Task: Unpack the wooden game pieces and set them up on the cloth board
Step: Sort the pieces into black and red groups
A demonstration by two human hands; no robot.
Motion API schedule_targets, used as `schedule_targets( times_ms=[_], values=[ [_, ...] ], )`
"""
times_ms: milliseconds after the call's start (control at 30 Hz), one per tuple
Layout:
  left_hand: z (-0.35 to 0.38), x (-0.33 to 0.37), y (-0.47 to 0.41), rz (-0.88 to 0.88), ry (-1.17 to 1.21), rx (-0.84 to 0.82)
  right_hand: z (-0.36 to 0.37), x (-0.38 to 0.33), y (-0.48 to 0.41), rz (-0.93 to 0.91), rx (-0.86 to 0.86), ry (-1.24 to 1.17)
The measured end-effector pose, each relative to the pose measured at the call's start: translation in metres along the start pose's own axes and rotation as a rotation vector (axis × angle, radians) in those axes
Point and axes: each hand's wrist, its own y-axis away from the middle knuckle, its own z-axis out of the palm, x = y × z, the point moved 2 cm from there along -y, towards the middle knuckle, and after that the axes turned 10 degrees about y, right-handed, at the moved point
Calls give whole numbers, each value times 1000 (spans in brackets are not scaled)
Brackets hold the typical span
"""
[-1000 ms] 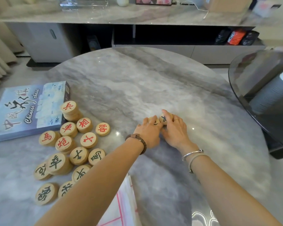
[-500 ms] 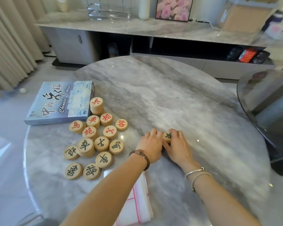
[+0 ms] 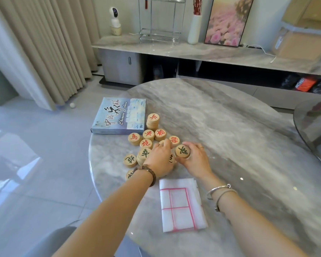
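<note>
Round wooden game pieces with red or black characters lie grouped on the marble table, among them a stack (image 3: 153, 121) topped by a red character and a red piece (image 3: 134, 138). My right hand (image 3: 195, 160) grips a small stack of black-marked pieces (image 3: 182, 151) at the group's right edge. My left hand (image 3: 160, 160) rests over the middle of the group with its fingers spread on the pieces, hiding several. The folded white cloth board (image 3: 181, 204) with red lines lies near the table's front edge, below my hands.
The blue game box (image 3: 119, 115) lies at the table's left edge (image 3: 93, 164), beside the pieces. A dark glass table (image 3: 311, 127) stands close on the right. A low marble sideboard (image 3: 193, 51) with a vase and a picture runs along the back wall.
Both hands have moved left from the table's middle to the group of pieces, carrying the black-marked pieces there. The camera has tilted up, so the cloth board is in fuller view.
</note>
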Motion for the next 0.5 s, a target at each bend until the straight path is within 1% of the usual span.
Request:
schedule_targets(
  times_ms=[200,333,433,500],
  values=[
    [-32,-40,11,-120,128,76,16,-40,6,-82,-50,37],
    [-46,-58,8,-153,169,119,22,-55,4,-109,-74,67],
    [-51,-70,4,-178,151,149,23,-60,-1,-116,-94,86],
    [-53,-77,4,-193,85,119,25,-64,-5,-135,-120,105]
  ],
)
